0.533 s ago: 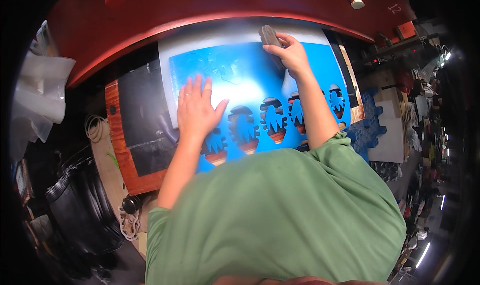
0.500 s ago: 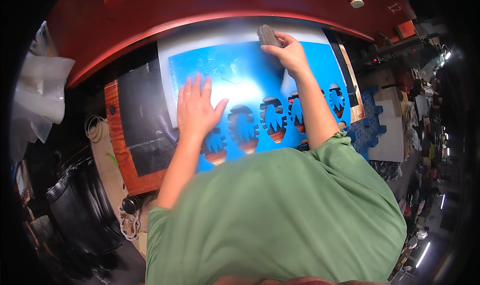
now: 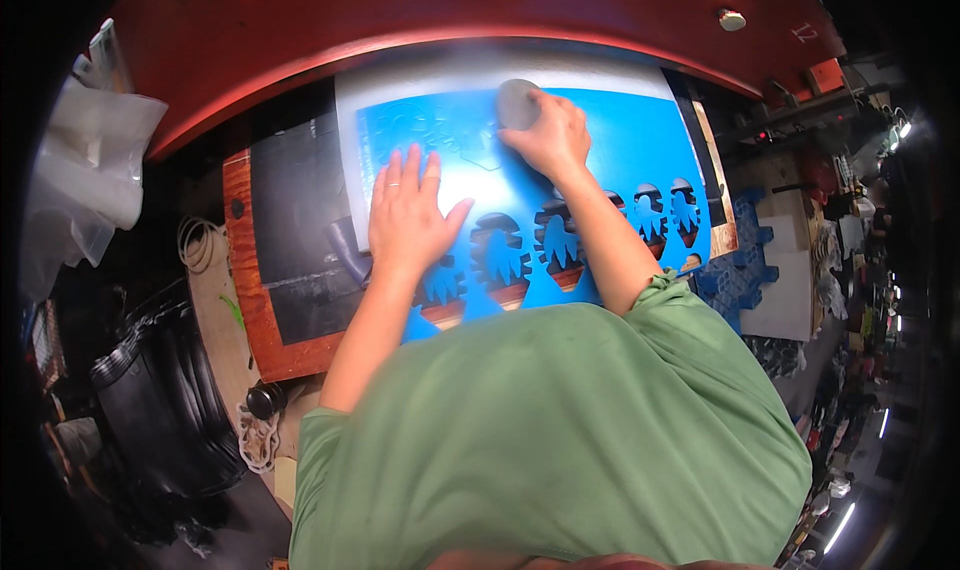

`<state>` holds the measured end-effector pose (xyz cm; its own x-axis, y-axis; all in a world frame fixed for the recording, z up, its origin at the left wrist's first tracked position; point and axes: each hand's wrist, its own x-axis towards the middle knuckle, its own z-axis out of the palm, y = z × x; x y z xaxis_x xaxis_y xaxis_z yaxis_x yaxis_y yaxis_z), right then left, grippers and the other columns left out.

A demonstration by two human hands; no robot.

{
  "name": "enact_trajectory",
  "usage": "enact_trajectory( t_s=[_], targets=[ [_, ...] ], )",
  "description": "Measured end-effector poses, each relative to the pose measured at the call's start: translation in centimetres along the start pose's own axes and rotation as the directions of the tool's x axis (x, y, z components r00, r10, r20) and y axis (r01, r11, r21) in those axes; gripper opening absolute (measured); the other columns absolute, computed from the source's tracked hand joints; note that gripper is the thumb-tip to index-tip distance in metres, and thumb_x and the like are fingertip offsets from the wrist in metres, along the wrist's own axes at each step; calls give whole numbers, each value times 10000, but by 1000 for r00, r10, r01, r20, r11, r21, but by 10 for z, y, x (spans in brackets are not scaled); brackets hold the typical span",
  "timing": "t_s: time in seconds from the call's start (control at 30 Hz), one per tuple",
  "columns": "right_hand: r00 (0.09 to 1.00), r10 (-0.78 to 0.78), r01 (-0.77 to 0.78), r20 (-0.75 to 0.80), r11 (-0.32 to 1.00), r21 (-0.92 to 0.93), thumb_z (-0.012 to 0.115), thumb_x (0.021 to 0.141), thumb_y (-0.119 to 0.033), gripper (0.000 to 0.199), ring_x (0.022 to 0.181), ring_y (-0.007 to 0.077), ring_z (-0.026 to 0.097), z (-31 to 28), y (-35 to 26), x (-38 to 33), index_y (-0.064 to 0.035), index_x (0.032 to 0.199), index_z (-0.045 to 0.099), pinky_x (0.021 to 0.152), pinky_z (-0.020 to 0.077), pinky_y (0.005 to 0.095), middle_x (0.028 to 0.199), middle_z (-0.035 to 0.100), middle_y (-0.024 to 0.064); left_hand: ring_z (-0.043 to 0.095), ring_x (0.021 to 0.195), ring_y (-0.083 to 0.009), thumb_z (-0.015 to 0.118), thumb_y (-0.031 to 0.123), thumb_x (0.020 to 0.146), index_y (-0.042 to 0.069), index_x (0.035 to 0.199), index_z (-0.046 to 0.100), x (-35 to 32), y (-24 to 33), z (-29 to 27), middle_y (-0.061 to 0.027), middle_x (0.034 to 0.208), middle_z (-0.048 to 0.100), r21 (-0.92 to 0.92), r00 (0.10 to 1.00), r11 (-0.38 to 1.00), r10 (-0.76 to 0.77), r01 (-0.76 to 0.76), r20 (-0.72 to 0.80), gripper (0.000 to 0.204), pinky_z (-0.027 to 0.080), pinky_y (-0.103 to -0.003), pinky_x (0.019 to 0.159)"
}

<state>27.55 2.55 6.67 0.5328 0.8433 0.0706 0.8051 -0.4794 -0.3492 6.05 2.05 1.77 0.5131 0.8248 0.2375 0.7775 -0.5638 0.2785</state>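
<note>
the right hand (image 3: 552,135) grips a grey rubbing pad (image 3: 517,103) at the far edge of the blue cut-out stencil sheet (image 3: 610,150), while the left hand (image 3: 408,215) lies flat, fingers spread, nearer on its left part.

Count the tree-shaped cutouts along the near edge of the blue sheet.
5 show clearly on the blue sheet: one below the left hand, two between the forearms, two right of the right hand's forearm. More may be hidden under the arms.
</note>
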Motion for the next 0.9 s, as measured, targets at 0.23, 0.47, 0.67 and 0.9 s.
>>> enact_trajectory(
  t_s=[0.23,0.47,0.67,0.9],
  targets=[
    [996,-81,80,30,997,22,811,627,-428,757,1211,335,538,4,6,3,-126,1293,615,1009,463,447,1270,601,151,342,1420,-364,589,567,883,73,1404,519,-2,-3,0,-183,1503,420,11,1000,1000,1,0,-13,722,233,-464,1183],
    [992,-61,50,110,994,100,779,727,-431,696,1179,328,597,-1,24,22,-103,1315,604,981,491,428,1285,616,177,371,1391,-387,588,547,884,48,1385,532,0,-1,0,-208,1479,440,-1,999,999,37,-37,-33,709,240,-466,1178],
    [997,53,-73,52,822,564,686,912,-383,566,1165,295,610,-16,72,59,10,1307,584,973,496,395,1241,636,201,378,1385,-389,604,535,880,50,1379,537,2,5,4,-213,1475,442,-17,998,999,42,-42,-43,700,249,-468,1171],
    [995,69,-95,67,779,620,664,932,-353,527,1160,278,607,-20,104,51,15,1300,583,964,495,391,1241,632,203,357,1413,-371,612,549,876,69,1406,518,6,10,5,-195,1502,422,39,1000,999,24,-24,-20,720,253,-463,1172]
  ],
)
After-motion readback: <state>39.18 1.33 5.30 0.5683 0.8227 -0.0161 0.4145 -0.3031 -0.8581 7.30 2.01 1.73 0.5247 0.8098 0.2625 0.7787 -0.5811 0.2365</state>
